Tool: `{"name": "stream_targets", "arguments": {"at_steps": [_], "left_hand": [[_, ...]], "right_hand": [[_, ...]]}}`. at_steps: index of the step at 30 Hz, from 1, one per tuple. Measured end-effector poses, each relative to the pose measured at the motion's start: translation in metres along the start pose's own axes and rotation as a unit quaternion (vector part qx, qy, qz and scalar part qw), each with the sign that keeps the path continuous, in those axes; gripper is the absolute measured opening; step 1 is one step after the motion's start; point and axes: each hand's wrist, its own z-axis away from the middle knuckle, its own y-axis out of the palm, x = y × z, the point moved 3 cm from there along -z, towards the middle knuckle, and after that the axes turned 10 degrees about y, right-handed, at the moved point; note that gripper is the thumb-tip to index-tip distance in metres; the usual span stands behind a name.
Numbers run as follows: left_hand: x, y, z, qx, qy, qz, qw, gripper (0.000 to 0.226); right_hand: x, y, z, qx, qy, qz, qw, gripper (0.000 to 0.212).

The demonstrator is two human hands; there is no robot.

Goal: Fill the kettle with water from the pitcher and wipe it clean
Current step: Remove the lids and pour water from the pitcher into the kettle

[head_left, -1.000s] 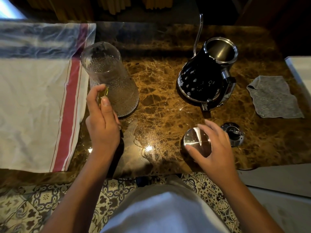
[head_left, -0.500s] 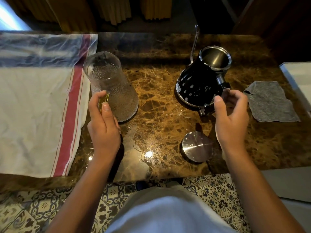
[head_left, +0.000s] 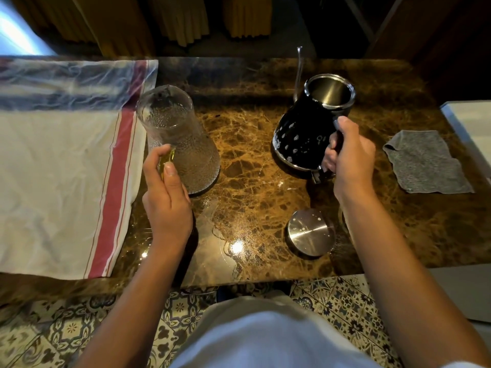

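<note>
A black gooseneck kettle point(head_left: 300, 136) stands open-topped on the brown marble counter point(head_left: 252, 144), its lid off. My right hand point(head_left: 350, 155) grips the kettle's handle on its near right side. The round steel lid point(head_left: 309, 236) lies flat on the counter near the front edge. A textured clear glass pitcher point(head_left: 180, 139) with water stands left of centre. My left hand point(head_left: 166, 192) holds the pitcher's yellowish handle between thumb and fingers. A grey wiping cloth point(head_left: 425, 163) lies flat to the right of the kettle.
A large white towel point(head_left: 61, 176) with a red stripe covers the counter's left part. A white surface point(head_left: 473, 120) adjoins the counter at the far right. Patterned floor tiles point(head_left: 79, 330) show below the front edge. Wet sheen marks the counter near the front middle.
My right hand left the lid on the counter, rose to the kettle and closed round its handle. My left hand stayed on the pitcher's handle.
</note>
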Motion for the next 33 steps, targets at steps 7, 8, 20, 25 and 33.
{"name": "stream_targets", "arguments": {"at_steps": [7, 8, 20, 25, 33], "left_hand": [[0.002, 0.000, 0.001, -0.006, -0.016, 0.028, 0.999, 0.032], [0.003, 0.000, 0.001, -0.008, -0.029, 0.046, 0.999, 0.028], [0.004, -0.025, -0.026, -0.078, -0.191, 0.055, 0.977, 0.066], [-0.001, -0.039, -0.057, -0.005, -0.154, 0.039, 0.987, 0.040], [-0.045, -0.026, -0.110, 0.134, -0.053, 0.025, 0.989, 0.045]], "right_hand": [[-0.016, 0.015, 0.018, 0.011, -0.018, 0.000, 1.000, 0.040], [-0.018, 0.014, 0.019, 0.012, -0.016, -0.002, 1.000, 0.040], [-0.018, 0.007, 0.007, 0.063, -0.046, 0.045, 0.996, 0.044], [-0.023, 0.008, 0.005, 0.048, -0.056, 0.039, 0.997, 0.046], [-0.029, 0.009, 0.006, 0.051, -0.051, -0.002, 0.997, 0.060]]}}
